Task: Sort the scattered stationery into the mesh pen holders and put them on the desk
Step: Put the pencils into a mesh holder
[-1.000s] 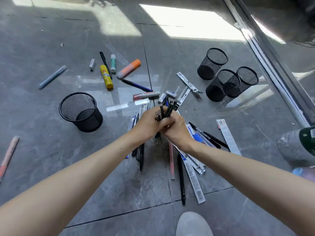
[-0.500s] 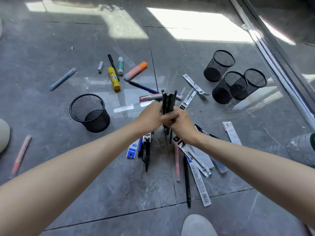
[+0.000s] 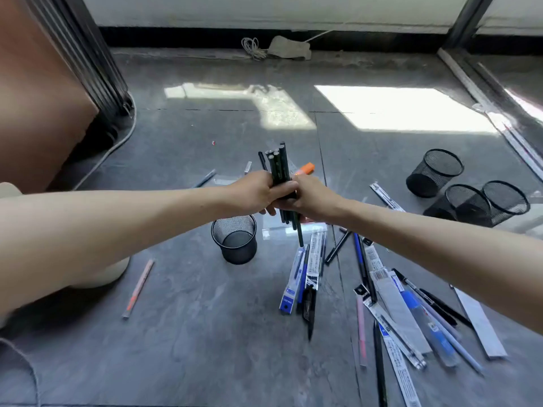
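An upright bundle of dark pencils (image 3: 278, 165) is held in the air, gripped from both sides by my left hand (image 3: 255, 191) and my right hand (image 3: 309, 197). One pencil hangs lower than the others. An empty black mesh pen holder (image 3: 235, 240) stands on the floor just below my left hand. Three more mesh pen holders (image 3: 434, 173) stand grouped at the right. Packaged pens and refills (image 3: 305, 274) lie scattered on the grey floor below and to the right of my hands.
An orange highlighter (image 3: 306, 167) shows behind the bundle. A pink pen (image 3: 138, 289) lies at the lower left. A brown panel (image 3: 38, 92) with a cable stands at the left, a window frame rail (image 3: 487, 92) at the right. A coiled cord (image 3: 252, 48) lies by the far wall.
Both hands have lifted the pencil bundle higher and upright. My head has tilted up, so the far wall and brown panel are in view, and the near holder sits below my hands.
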Action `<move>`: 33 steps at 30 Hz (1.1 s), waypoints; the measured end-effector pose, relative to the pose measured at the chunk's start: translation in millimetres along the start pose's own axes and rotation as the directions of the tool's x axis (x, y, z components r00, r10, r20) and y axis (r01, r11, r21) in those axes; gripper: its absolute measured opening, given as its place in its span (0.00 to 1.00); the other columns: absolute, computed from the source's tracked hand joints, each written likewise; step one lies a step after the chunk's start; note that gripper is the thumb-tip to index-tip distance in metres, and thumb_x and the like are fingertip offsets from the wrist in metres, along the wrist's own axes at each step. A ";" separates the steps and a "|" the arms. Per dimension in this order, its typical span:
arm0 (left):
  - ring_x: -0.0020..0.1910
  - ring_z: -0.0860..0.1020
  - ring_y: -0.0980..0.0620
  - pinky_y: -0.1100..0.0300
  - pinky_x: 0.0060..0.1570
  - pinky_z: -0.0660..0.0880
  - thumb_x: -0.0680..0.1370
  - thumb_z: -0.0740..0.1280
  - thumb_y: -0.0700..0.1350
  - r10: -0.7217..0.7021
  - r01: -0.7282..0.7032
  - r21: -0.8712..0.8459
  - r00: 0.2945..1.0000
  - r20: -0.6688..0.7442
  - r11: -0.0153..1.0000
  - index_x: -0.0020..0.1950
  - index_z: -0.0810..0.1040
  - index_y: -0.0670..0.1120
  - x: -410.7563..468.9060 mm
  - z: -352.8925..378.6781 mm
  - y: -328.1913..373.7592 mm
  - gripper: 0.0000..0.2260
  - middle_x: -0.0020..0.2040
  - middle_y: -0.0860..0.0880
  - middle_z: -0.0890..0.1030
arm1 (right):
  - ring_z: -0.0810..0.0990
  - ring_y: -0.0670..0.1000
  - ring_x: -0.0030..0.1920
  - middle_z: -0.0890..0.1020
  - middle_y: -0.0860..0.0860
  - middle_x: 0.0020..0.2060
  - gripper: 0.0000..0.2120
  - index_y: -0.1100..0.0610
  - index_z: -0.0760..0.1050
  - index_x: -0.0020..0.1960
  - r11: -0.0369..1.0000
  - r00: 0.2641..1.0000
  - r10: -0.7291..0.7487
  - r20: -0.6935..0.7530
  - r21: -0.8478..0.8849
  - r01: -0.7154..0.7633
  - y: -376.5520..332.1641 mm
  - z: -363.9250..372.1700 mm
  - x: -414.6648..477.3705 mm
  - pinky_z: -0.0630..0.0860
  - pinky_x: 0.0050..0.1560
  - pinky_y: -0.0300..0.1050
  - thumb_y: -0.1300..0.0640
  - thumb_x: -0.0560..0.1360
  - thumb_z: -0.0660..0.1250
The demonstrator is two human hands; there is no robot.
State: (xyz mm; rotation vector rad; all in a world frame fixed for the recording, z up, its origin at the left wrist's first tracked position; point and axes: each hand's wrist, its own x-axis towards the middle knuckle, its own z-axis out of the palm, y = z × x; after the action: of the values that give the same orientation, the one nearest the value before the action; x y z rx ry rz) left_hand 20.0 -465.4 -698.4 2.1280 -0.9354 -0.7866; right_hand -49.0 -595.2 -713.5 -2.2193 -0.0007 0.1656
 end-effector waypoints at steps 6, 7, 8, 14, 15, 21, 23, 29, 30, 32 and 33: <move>0.33 0.79 0.48 0.59 0.35 0.76 0.81 0.60 0.50 0.031 -0.033 -0.003 0.979 -0.203 0.999 0.39 0.76 0.48 -27.1 -41.2 -13.5 0.13 0.36 0.46 0.80 | 0.79 0.49 0.25 0.81 0.55 0.29 0.13 0.48 0.76 0.31 0.994 0.998 -0.064 0.030 -0.088 0.066 -52.1 3.4 34.6 0.79 0.29 0.48 0.59 0.73 0.69; 0.33 0.79 0.47 0.56 0.37 0.76 0.81 0.60 0.50 0.030 -0.030 0.002 0.974 -0.226 1.000 0.41 0.76 0.47 -29.5 -43.9 -17.1 0.12 0.37 0.45 0.80 | 0.79 0.50 0.26 0.81 0.52 0.26 0.14 0.46 0.76 0.29 0.995 0.998 -0.060 0.027 -0.079 0.062 -57.4 5.8 37.6 0.79 0.31 0.52 0.58 0.72 0.70; 0.33 0.79 0.46 0.55 0.38 0.77 0.80 0.60 0.50 0.026 -0.026 0.004 0.970 -0.242 1.000 0.42 0.77 0.46 -32.5 -45.6 -21.6 0.11 0.37 0.45 0.80 | 0.78 0.50 0.26 0.79 0.49 0.24 0.15 0.45 0.77 0.29 0.996 0.998 -0.052 0.031 -0.071 0.054 -60.6 10.4 40.3 0.79 0.31 0.54 0.58 0.72 0.70; 0.31 0.80 0.51 0.61 0.36 0.76 0.80 0.59 0.52 -0.012 0.024 0.051 0.973 -0.230 0.998 0.35 0.74 0.52 -43.6 -47.2 -53.3 0.14 0.33 0.53 0.80 | 0.77 0.45 0.26 0.78 0.43 0.21 0.18 0.47 0.76 0.27 1.000 0.999 -0.008 0.050 0.007 0.007 -60.7 41.4 49.8 0.77 0.28 0.40 0.63 0.72 0.70; 0.30 0.80 0.51 0.59 0.37 0.76 0.80 0.59 0.52 -0.019 0.029 0.042 0.974 -0.225 0.999 0.36 0.75 0.51 -43.5 -45.4 -58.3 0.14 0.33 0.52 0.80 | 0.79 0.47 0.28 0.78 0.43 0.22 0.18 0.47 0.77 0.27 1.000 0.999 -0.003 0.052 0.006 0.003 -58.4 45.1 50.3 0.79 0.32 0.44 0.64 0.71 0.70; 0.29 0.78 0.50 0.57 0.37 0.77 0.81 0.60 0.50 -0.037 0.035 -0.012 0.976 -0.213 0.999 0.44 0.77 0.44 -38.2 -30.0 -72.8 0.13 0.38 0.46 0.81 | 0.78 0.45 0.27 0.79 0.49 0.27 0.16 0.48 0.73 0.31 1.000 1.000 0.002 0.031 -0.011 -0.002 -45.2 58.8 52.8 0.82 0.34 0.47 0.65 0.70 0.72; 0.29 0.78 0.52 0.59 0.36 0.76 0.81 0.59 0.50 -0.038 0.043 0.018 0.977 -0.208 0.999 0.43 0.77 0.45 -36.0 -29.4 -74.4 0.12 0.37 0.48 0.81 | 0.78 0.45 0.27 0.81 0.55 0.30 0.15 0.49 0.73 0.33 1.000 1.000 -0.006 0.022 -0.015 0.006 -43.0 60.3 53.9 0.81 0.33 0.46 0.65 0.70 0.72; 0.29 0.77 0.54 0.61 0.35 0.76 0.80 0.60 0.51 -0.111 0.112 0.001 0.984 -0.136 0.994 0.35 0.73 0.51 -38.2 -21.7 -84.6 0.14 0.31 0.54 0.77 | 0.78 0.46 0.32 0.80 0.53 0.33 0.13 0.49 0.75 0.33 0.998 0.994 0.063 0.094 -0.026 -0.061 -29.0 74.8 55.6 0.79 0.34 0.43 0.64 0.70 0.72; 0.29 0.78 0.53 0.60 0.36 0.76 0.80 0.60 0.51 -0.135 0.135 -0.005 0.983 -0.123 0.991 0.36 0.73 0.50 -39.1 -17.5 -87.5 0.14 0.31 0.53 0.77 | 0.77 0.46 0.32 0.80 0.53 0.34 0.13 0.49 0.75 0.33 0.996 0.991 0.080 0.104 -0.034 -0.077 -24.2 79.0 56.1 0.77 0.34 0.42 0.64 0.69 0.73; 0.29 0.78 0.54 0.64 0.32 0.76 0.80 0.61 0.50 -0.168 0.168 -0.004 0.980 -0.105 0.986 0.38 0.74 0.47 -39.9 -10.0 -93.9 0.13 0.33 0.50 0.77 | 0.76 0.48 0.35 0.79 0.54 0.35 0.14 0.49 0.73 0.33 0.990 0.985 0.120 0.128 -0.094 -0.108 -18.2 85.8 56.1 0.74 0.36 0.42 0.64 0.68 0.73; 0.27 0.77 0.56 0.67 0.29 0.73 0.80 0.61 0.50 -0.182 0.182 -0.004 0.978 -0.098 0.983 0.37 0.74 0.47 -40.1 -6.8 -96.2 0.13 0.32 0.50 0.77 | 0.75 0.49 0.36 0.78 0.54 0.35 0.12 0.51 0.73 0.33 0.984 0.980 0.136 0.148 -0.135 -0.116 -17.3 87.3 55.4 0.72 0.37 0.41 0.65 0.68 0.72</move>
State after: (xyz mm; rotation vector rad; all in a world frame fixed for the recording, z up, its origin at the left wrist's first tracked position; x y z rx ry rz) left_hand 39.4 -381.8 -758.0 2.2580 -0.6993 -0.7612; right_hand -3.5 -512.3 -758.8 -2.3266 0.0451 0.4209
